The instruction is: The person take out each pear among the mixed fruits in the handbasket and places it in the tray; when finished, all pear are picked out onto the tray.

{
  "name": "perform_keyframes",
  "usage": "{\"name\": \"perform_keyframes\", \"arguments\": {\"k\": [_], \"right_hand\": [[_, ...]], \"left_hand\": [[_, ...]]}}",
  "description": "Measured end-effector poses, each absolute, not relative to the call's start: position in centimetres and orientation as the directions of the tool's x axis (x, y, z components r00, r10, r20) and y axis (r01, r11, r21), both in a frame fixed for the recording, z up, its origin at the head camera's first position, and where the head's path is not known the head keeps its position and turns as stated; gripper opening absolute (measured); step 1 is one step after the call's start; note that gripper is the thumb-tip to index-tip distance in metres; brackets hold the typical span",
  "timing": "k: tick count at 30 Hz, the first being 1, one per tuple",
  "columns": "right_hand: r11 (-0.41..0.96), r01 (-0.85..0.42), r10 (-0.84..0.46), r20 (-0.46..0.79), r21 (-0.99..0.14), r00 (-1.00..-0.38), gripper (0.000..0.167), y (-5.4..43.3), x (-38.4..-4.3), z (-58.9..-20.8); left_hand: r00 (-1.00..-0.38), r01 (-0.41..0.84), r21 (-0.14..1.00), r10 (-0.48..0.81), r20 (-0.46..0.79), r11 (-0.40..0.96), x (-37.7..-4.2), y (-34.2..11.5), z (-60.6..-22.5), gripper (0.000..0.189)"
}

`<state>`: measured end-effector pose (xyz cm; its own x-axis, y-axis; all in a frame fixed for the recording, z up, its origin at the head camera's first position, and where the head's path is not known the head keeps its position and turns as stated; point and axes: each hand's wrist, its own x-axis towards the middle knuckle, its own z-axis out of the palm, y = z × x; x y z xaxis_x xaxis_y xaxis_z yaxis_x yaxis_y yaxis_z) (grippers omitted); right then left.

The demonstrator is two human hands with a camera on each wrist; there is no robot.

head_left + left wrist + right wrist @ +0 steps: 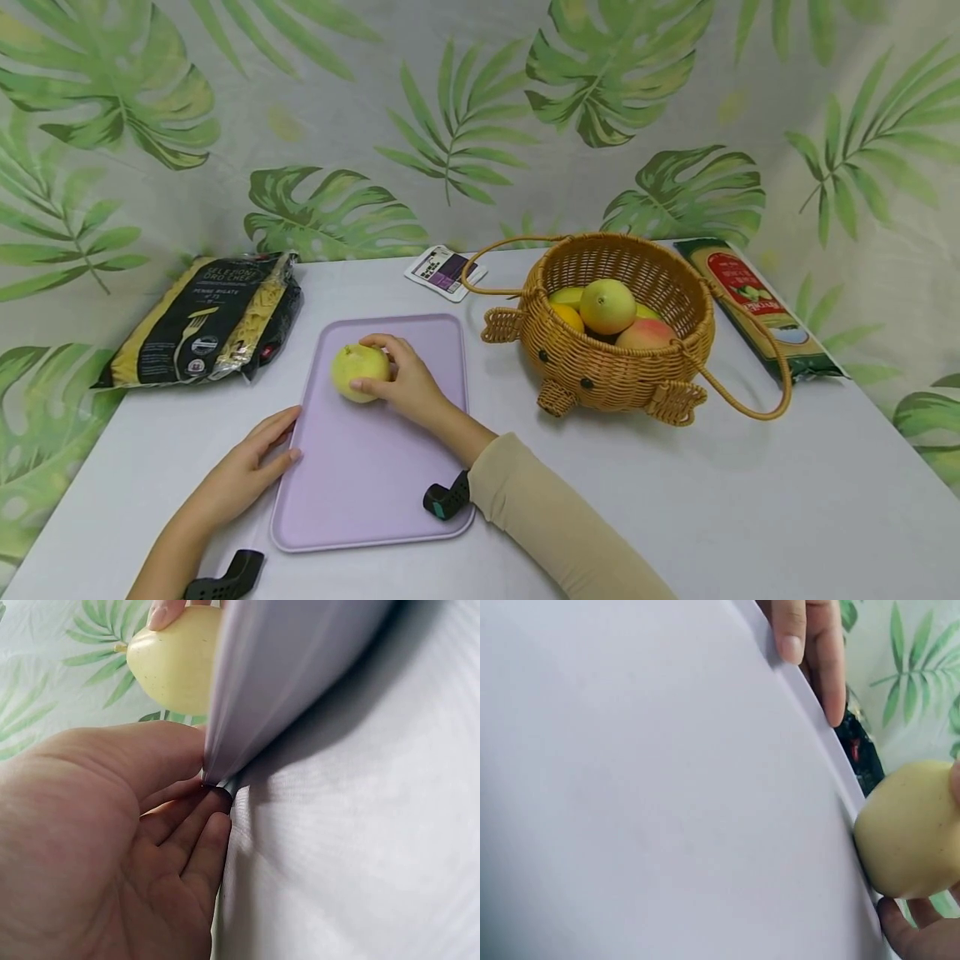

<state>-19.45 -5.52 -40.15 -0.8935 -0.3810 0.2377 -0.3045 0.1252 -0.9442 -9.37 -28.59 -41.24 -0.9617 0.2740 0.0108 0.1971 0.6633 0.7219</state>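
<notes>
A pale yellow pear (pixel 356 372) with a short stem is at the upper left part of the lilac tray (pixel 360 500). My right hand (pixel 408 383) holds it from the right, thumb in front and fingers behind. At the tray's left edge is my left hand (pixel 236 479), its thumb on the rim and fingertips tucked against the side, as the left wrist view shows. The right wrist view has the pear (pixel 907 829) beside the tray's rim, with only part of the right hand (pixel 922 934) visible.
Right of the tray stands a pig-shaped wicker basket (pixel 622 371) with fruit inside, including a peach (pixel 647 334) and an orange (pixel 567 316). A penne bag (pixel 202 321) lies at back left, a small white-and-purple packet (pixel 446 272) behind the tray, and a green package (pixel 757 308) at back right.
</notes>
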Motion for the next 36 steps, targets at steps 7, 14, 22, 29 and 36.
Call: {"name": "perform_keyframes", "arguments": {"k": [7, 14, 22, 29, 36], "right_hand": [[0.155, -0.317, -0.418, 0.229, -0.936, -0.879, 0.051, -5.8, -20.2, -41.0], [0.12, -0.303, -0.463, 0.217, -0.945, -0.859, 0.052, -5.7, -20.2, -40.6], [0.083, -0.264, -0.557, 0.174, -0.961, -0.812, 0.057, -5.6, -20.3, -40.4], [0.125, -0.211, -0.579, 0.102, -0.969, -0.809, 0.062, -4.5, -20.1, -39.4], [0.123, -0.405, -0.614, 0.252, -0.906, -0.748, 0.06, -1.7, -19.0, -36.3]], "left_hand": [[-0.961, 0.199, 0.726, 0.277, 0.012, 0.658, -9.3, -28.6, -41.1, 0.06], [-0.961, 0.202, 0.724, 0.276, 0.017, 0.659, -9.3, -28.7, -41.0, 0.06], [-0.961, 0.218, 0.716, 0.275, 0.037, 0.664, -9.0, -28.6, -41.1, 0.058], [-0.959, 0.221, 0.721, 0.28, 0.038, 0.657, -9.1, -28.5, -41.1, 0.059], [-0.958, 0.227, 0.721, 0.282, 0.045, 0.655, -9.1, -28.4, -41.1, 0.058]]}}
